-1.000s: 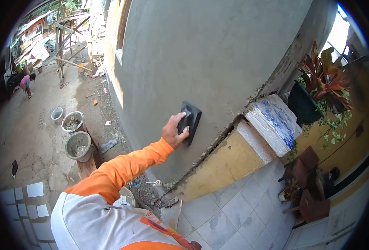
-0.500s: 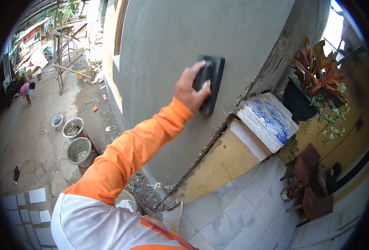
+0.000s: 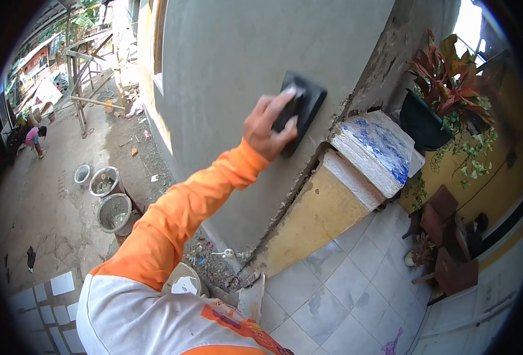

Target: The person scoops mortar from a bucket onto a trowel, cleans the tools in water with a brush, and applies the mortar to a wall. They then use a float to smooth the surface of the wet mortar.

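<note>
My left hand (image 3: 268,129), in an orange sleeve (image 3: 178,210), reaches up from the lower left. Its fingers and thumb are closed around the handle of a black plastering float (image 3: 311,106). The float lies against the smooth grey plastered wall (image 3: 237,65), tilted, close to the wall's rough right-hand edge. My fingers partly cover the handle. My right hand is out of view.
A blue-and-white ledge block (image 3: 376,145) tops a yellow low wall (image 3: 311,216) below the float. A potted plant (image 3: 424,127) hangs at right. Mortar buckets (image 3: 115,214) stand on the ground at left, near wooden scaffolding (image 3: 72,71). Another person (image 3: 35,139) bends over farther away.
The float has turned clockwise and shifted slightly up and right in view, still in my left hand. The camera view has also shifted a little.
</note>
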`<action>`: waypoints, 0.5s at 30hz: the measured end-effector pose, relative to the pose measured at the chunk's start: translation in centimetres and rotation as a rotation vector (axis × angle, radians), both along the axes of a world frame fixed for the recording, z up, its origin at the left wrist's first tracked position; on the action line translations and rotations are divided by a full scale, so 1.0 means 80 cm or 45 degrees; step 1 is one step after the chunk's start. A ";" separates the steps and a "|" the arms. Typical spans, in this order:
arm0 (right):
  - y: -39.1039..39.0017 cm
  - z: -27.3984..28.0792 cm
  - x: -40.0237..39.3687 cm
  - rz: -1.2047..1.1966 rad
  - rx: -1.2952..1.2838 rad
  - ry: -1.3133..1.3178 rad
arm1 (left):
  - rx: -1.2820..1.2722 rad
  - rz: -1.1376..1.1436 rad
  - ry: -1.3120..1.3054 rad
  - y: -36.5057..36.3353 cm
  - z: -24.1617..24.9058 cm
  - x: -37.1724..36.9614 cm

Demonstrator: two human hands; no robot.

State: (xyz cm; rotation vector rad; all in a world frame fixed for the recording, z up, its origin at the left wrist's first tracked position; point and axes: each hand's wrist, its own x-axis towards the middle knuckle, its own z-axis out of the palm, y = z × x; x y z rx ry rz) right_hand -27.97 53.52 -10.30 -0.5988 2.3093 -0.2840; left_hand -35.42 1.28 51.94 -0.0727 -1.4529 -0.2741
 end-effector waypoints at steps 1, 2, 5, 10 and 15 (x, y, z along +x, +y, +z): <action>0.000 0.001 0.003 -0.001 -0.002 -0.005 | 0.116 0.019 -0.026 0.000 0.060 0.002; 0.000 0.003 0.005 -0.006 -0.002 -0.008 | 0.106 0.033 0.040 -0.012 0.115 -0.003; 0.008 0.006 0.008 -0.017 -0.004 -0.017 | -0.023 0.039 0.099 -0.029 0.147 -0.007; 0.004 0.003 0.008 -0.029 -0.032 -0.021 | 0.107 -0.101 -0.426 0.030 -0.202 0.027; -0.005 0.006 0.007 -0.065 -0.026 -0.031 | -0.169 0.013 -0.111 0.019 -0.060 0.003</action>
